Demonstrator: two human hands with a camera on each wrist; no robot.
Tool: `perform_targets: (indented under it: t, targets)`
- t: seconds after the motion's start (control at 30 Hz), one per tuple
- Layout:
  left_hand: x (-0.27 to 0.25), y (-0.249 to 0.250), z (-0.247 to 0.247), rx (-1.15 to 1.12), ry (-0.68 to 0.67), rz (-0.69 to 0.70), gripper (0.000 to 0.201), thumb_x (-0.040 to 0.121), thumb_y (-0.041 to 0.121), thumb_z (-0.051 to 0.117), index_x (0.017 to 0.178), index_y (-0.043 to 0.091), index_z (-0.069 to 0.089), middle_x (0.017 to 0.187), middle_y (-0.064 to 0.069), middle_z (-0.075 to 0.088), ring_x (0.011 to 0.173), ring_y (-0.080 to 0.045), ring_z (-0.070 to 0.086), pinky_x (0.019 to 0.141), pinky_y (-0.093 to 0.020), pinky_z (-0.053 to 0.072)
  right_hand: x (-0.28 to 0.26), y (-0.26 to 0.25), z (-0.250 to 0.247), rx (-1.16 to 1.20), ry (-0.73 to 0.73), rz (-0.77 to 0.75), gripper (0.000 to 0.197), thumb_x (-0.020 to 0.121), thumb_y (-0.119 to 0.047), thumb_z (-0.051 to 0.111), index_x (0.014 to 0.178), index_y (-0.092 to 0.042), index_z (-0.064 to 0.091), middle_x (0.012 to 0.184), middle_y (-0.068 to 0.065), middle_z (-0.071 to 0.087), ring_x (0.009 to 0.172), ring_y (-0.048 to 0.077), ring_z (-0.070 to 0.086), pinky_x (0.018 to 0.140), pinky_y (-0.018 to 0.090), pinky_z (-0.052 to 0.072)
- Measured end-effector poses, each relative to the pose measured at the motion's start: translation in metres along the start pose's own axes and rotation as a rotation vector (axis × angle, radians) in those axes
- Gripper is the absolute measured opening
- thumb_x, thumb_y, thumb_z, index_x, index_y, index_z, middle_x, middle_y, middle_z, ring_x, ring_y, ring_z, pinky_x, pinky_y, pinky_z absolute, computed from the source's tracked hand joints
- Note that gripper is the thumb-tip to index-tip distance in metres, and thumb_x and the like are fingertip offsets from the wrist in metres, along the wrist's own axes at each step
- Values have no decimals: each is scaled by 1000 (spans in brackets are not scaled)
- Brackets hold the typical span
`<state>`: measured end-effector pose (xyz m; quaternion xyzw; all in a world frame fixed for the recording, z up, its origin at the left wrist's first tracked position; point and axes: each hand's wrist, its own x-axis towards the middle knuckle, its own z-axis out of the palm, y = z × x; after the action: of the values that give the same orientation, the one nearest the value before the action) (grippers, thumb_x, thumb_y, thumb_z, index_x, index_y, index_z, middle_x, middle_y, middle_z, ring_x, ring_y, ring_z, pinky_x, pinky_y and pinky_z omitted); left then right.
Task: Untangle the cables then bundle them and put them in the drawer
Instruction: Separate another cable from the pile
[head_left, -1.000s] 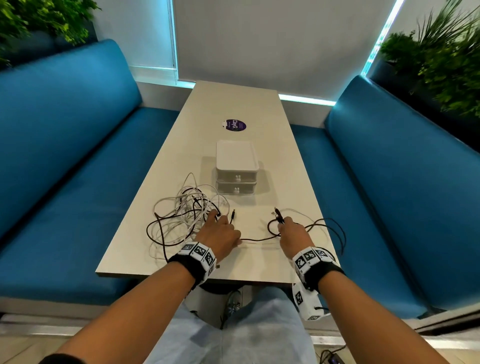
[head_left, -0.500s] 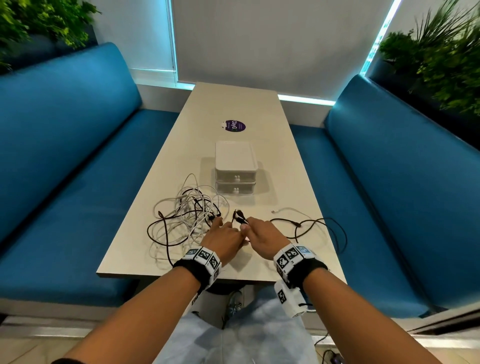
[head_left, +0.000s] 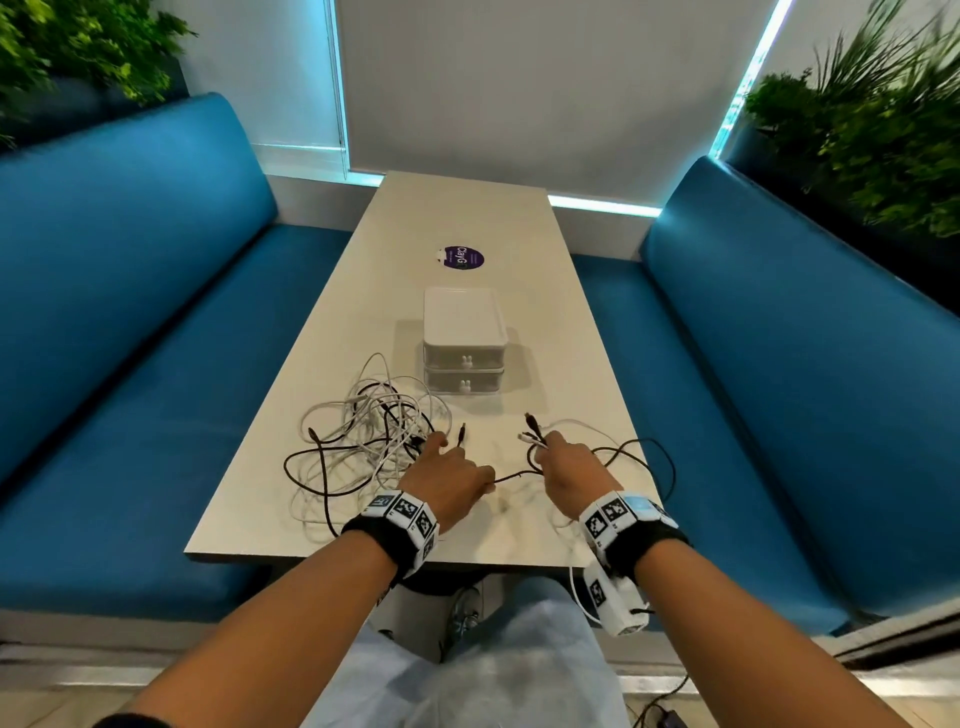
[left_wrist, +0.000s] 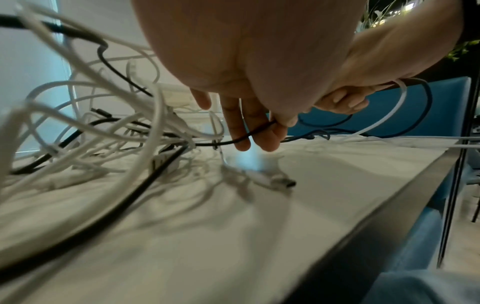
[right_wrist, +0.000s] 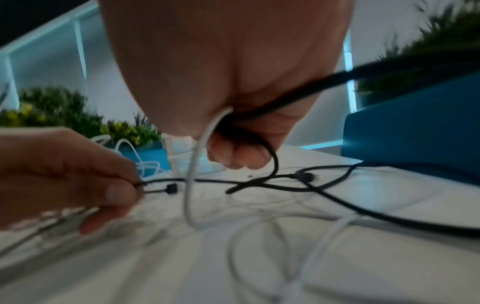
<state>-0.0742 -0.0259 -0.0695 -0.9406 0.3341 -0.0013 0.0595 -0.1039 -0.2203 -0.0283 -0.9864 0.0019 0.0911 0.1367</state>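
A tangle of white and black cables (head_left: 366, 436) lies on the near left of the table (head_left: 467, 218). My left hand (head_left: 451, 480) sits beside the tangle and pinches a thin black cable (left_wrist: 249, 134) between thumb and fingers. That black cable (head_left: 511, 476) runs across to my right hand (head_left: 569, 467), which grips a black cable (right_wrist: 270, 153) and a white cable (right_wrist: 193, 164) together, their plugs (head_left: 531, 428) sticking up past the knuckles. More black loops (head_left: 649, 457) trail to the right. A white two-drawer box (head_left: 464, 340) stands behind, both drawers closed.
A purple round sticker (head_left: 459, 257) lies further back on the table. Blue benches (head_left: 130, 322) run along both sides, with plants (head_left: 878, 130) behind them. A loose white plug (left_wrist: 275, 181) lies on the table near my left hand. The table's near edge (head_left: 415, 560) is just under my wrists.
Half a second ago both hands met at the middle; my right hand has since pulled away to the right with its cables, stretching the black cable between the hands.
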Motion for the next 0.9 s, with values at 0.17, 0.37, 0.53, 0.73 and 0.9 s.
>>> perform_targets:
  t: [0.17,0.37,0.53,0.73,0.9]
  targets:
    - [3,7,-15,6,30,-16,25,103,28,36,108,28,61,87,1,71,91,-25,64,105,-46,21,5,-28,12,202,-63,-86,19,87,-10,55,105,-12,48,96,14,67,85,35,64,73,44,55]
    - [0,1,-14,-6,17,-61,25,99,19,40,110,34,56,80,2,68,84,-24,65,101,-44,23,8,-36,25,408,-140,82,21,93,-16,46,107,-10,61,101,14,69,88,31,67,72,40,56]
    - [3,-2,-7,-91,-4,-54,22,105,33,36,103,26,57,84,0,68,86,-26,64,97,-42,31,8,-29,29,297,-91,60,29,98,-33,48,115,-14,61,112,11,64,104,30,60,75,32,43]
    - [-2,-15,1,-141,-8,-42,22,104,26,38,107,22,59,102,-1,66,101,-25,58,100,-39,28,2,7,14,-38,-22,15,31,100,-38,44,126,-25,54,112,10,65,101,30,63,81,37,52]
    - [-3,-18,5,-108,-13,-54,22,97,12,45,105,26,59,102,3,62,106,-23,53,97,-40,25,1,25,-2,-228,9,73,27,101,-30,40,123,-24,54,108,8,65,96,30,64,74,35,49]
